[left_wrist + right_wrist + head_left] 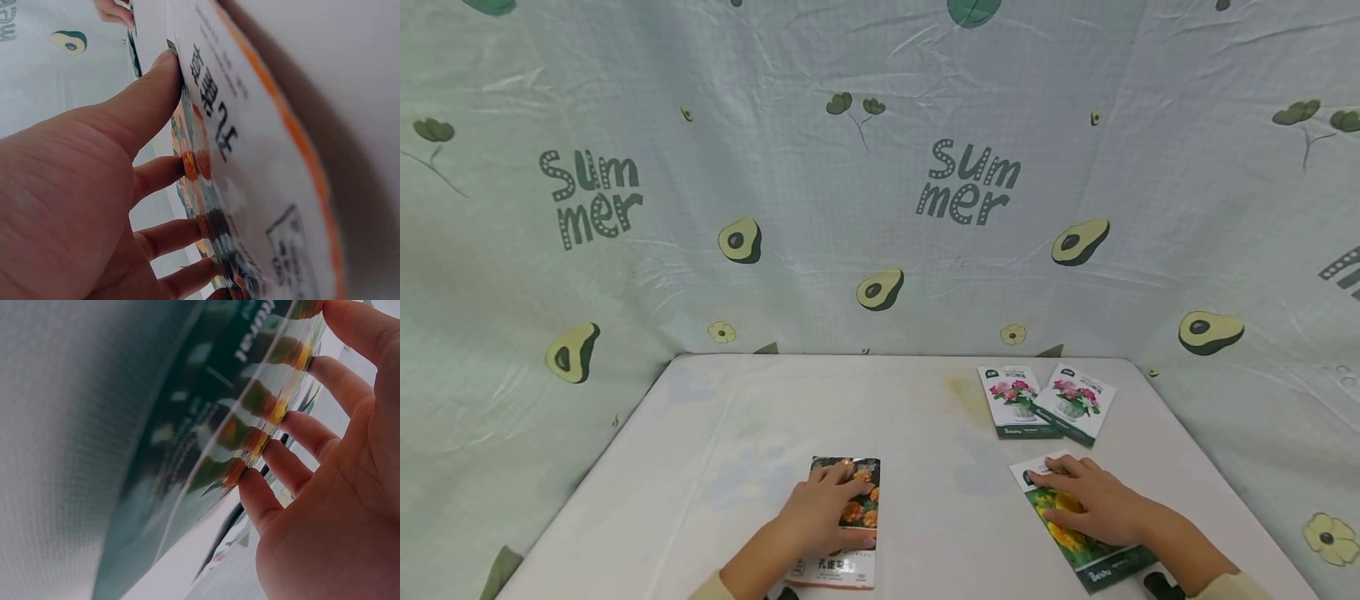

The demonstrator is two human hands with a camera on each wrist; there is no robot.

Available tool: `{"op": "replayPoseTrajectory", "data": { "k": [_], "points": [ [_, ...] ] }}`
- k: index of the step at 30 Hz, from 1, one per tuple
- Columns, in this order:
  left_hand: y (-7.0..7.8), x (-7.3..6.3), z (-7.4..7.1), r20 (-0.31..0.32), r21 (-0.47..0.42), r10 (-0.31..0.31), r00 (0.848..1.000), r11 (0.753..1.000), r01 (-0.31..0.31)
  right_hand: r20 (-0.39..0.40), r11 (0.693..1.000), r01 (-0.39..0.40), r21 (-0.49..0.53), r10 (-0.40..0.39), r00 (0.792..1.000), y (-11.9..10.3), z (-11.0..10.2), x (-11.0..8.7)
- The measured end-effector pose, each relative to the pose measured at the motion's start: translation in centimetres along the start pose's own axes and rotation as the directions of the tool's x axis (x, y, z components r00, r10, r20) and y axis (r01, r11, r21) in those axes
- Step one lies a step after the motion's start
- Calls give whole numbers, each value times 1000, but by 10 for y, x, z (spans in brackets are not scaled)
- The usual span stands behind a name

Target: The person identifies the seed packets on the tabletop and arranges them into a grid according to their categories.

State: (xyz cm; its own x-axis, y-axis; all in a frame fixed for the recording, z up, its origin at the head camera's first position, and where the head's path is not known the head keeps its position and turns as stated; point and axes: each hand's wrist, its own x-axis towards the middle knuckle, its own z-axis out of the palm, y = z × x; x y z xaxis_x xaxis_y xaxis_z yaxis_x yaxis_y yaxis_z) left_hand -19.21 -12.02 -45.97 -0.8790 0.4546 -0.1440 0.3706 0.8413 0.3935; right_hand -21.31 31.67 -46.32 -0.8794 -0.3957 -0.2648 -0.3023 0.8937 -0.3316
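Note:
An orange-flower seed packet point(867, 500) lies flat at the front, left of the middle of the table. My left hand point(820, 517) rests over it with the fingers spread. In the left wrist view its thumb point(159, 84) and fingertips press on the printed face of the packet point(250, 144). On the right lies a green and white seed packet point(1071, 546) with yellow flowers, turned at an angle. My right hand point(1103, 507) lies across it, fingers extended. The right wrist view has those fingertips touching the glossy face of that packet point(231, 419).
Two white seed packets with pink flowers, one point(1011, 392) partly under the other point(1077, 400), lie at the back right. The white table point(925, 417) ends at a hanging sheet point(820, 275) printed with avocados, which also runs along both sides.

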Motion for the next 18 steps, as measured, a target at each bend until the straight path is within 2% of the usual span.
{"op": "replayPoseTrajectory", "data": {
  "k": [18],
  "points": [
    [-4, -3, 1, -19, -1, -13, 1000, 1000, 13, 12, 1000, 6, 25, -6, 1000, 1, 0, 0]
  ]
}}
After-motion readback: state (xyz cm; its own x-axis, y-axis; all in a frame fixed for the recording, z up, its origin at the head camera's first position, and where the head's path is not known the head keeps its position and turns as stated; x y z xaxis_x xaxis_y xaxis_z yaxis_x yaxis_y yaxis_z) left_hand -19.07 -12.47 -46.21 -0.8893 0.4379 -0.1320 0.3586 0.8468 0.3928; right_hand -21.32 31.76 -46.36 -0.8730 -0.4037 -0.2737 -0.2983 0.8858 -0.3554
